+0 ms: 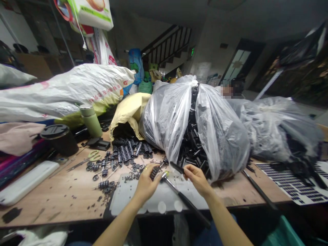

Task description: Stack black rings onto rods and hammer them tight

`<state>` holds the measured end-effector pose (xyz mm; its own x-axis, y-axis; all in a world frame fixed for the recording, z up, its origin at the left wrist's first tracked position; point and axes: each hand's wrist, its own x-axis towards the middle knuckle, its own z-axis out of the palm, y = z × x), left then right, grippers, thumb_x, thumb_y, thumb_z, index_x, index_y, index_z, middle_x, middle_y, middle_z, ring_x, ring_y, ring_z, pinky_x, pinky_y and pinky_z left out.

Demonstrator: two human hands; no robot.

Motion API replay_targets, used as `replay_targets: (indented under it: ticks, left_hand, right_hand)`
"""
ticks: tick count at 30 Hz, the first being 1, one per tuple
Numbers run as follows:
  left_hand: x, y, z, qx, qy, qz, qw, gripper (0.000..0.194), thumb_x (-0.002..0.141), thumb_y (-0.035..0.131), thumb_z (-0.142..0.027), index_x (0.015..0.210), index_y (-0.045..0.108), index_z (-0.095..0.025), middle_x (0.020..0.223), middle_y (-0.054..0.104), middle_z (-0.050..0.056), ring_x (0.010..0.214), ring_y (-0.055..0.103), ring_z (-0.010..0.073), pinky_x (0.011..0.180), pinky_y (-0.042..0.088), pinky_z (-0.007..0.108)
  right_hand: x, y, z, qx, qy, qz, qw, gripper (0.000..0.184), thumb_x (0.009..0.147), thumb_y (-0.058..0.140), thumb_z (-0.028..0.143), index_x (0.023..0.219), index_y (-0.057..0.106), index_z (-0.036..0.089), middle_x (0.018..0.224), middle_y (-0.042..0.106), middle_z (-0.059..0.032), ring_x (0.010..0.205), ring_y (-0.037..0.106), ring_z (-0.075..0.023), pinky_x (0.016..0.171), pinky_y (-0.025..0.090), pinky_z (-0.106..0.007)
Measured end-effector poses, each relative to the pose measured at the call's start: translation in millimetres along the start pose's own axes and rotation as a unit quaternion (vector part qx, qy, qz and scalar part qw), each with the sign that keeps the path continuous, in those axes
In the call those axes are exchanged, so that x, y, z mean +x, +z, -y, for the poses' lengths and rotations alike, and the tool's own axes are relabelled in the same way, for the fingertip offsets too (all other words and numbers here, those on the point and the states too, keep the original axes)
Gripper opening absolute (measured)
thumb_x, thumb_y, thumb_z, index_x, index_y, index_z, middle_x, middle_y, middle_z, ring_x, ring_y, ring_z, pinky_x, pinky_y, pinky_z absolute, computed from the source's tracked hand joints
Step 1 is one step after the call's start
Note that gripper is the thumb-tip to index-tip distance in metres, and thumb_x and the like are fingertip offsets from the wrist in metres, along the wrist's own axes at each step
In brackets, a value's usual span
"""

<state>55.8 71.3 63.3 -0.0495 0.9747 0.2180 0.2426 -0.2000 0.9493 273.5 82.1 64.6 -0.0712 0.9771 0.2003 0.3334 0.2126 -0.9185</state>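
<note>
My left hand [146, 184] is closed round a dark ribbed roller-like part [154, 172]; a thin rod with dark rings [164, 162] projects up and right from near its fingertips. My right hand [196, 178] pinches one end of a black, narrow handle-like piece [176, 167], whose other end points up and left toward that rod, apart from it. Between the hands, a metal-headed tool [184, 200] with a long black grip lies slanted across a pale mat [128, 195]. Its head is close to my left fingertips.
Clear plastic sack [164, 112] of black pieces bulges behind my hands. Ringed rods [125, 152] and small black bits lie leftward, beside scissors [93, 156], a green bottle [91, 121] and a black-lidded cup [60, 140]. Another black-handled tool [258, 189] lies rightward. A person [232, 89] is behind.
</note>
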Motion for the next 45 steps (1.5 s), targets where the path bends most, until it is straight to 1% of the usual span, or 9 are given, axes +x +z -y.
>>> replay_targets:
  ticks: [3,6,9,13,16,21,26,34,45]
  left_hand:
    - [-6,-0.9,-17,0.018,0.094,0.122,0.988,0.023,0.067,0.063,-0.030,0.087,0.063,-0.017,0.093,0.062,0.006,0.091,0.055,0.0207,0.081,0.043,0.032]
    - [-10,0.6,-21,-0.034,-0.032,0.233,0.971,0.016,0.065,0.064,-0.029,0.064,0.058,-0.015,0.058,0.058,-0.001,0.056,0.054,0.0128,0.055,0.044,0.023]
    - [-17,3.7,-14,-0.085,-0.190,0.188,0.960,0.022,0.064,0.064,-0.034,0.064,0.051,-0.016,0.039,0.041,-0.008,0.033,0.034,0.0059,0.034,0.028,0.017]
    - [-27,5.9,-8,-0.109,-0.225,0.127,0.960,0.028,0.061,0.066,-0.037,0.064,0.048,-0.016,0.036,0.037,-0.010,0.029,0.029,0.0038,0.030,0.020,0.016]
    - [-31,2.1,-6,-0.157,-0.198,0.107,0.962,0.032,0.064,0.063,-0.042,0.074,0.053,-0.014,0.048,0.048,-0.006,0.030,0.032,0.0028,0.029,0.021,0.015]
    - [-35,-9.9,1,-0.281,-0.219,0.071,0.932,0.041,0.073,0.051,-0.048,0.097,0.051,-0.016,0.056,0.050,-0.006,0.032,0.036,0.0032,0.028,0.024,0.013]
    - [-40,-6.3,3,-0.301,-0.255,0.062,0.917,0.049,0.075,0.049,-0.047,0.112,0.050,-0.015,0.046,0.044,-0.008,0.028,0.034,0.0043,0.026,0.022,0.013]
    - [-46,9.0,-9,-0.364,-0.268,0.026,0.891,0.035,0.071,0.056,-0.038,0.094,0.057,-0.011,0.050,0.055,-0.002,0.037,0.052,0.0134,0.037,0.043,0.024]
    - [-52,15.9,-13,-0.323,-0.311,0.041,0.893,0.032,0.072,0.053,-0.043,0.085,0.053,-0.013,0.039,0.054,0.000,0.033,0.050,0.0128,0.033,0.039,0.019]
  right_hand:
    - [-15,4,12,0.056,0.029,0.083,0.995,0.040,0.076,0.046,0.055,0.068,0.053,0.017,0.050,0.048,0.0031,0.044,0.046,-0.0093,0.043,0.040,-0.021]
    - [-17,12,22,0.085,0.048,0.107,0.989,0.042,0.079,0.041,0.055,0.077,0.055,0.016,0.056,0.051,0.0012,0.046,0.048,-0.0097,0.043,0.041,-0.021]
    - [-17,26,32,0.018,-0.020,0.060,0.998,0.056,0.068,0.057,0.054,0.110,0.049,0.018,0.100,0.056,-0.0092,0.085,0.056,-0.0189,0.069,0.048,-0.032]
    - [-30,47,46,-0.195,-0.150,0.071,0.967,0.095,0.047,0.076,0.037,0.130,0.032,0.019,0.134,0.033,-0.0131,0.122,0.030,-0.0296,0.100,0.026,-0.047]
    - [-47,59,45,-0.225,-0.133,0.075,0.962,0.087,0.052,0.070,0.027,0.129,0.030,0.015,0.132,0.035,-0.0150,0.123,0.030,-0.0288,0.102,0.025,-0.046]
    - [-75,55,11,-0.185,-0.047,0.216,0.957,0.090,0.047,0.073,0.030,0.126,0.032,0.016,0.131,0.036,-0.0154,0.122,0.034,-0.0286,0.101,0.030,-0.043]
    - [-68,41,0,-0.164,-0.041,0.141,0.975,0.082,0.052,0.069,0.022,0.124,0.031,0.015,0.133,0.029,-0.0169,0.126,0.027,-0.0286,0.102,0.027,-0.045]
    - [-60,67,39,-0.076,-0.172,0.188,0.964,0.105,0.050,0.072,0.019,0.135,0.011,0.017,0.138,0.018,-0.0138,0.130,0.017,-0.0256,0.106,0.024,-0.040]
    - [-63,67,36,-0.052,-0.141,0.208,0.967,0.102,0.051,0.070,0.017,0.134,0.011,0.017,0.138,0.023,-0.0135,0.128,0.024,-0.0251,0.107,0.023,-0.040]
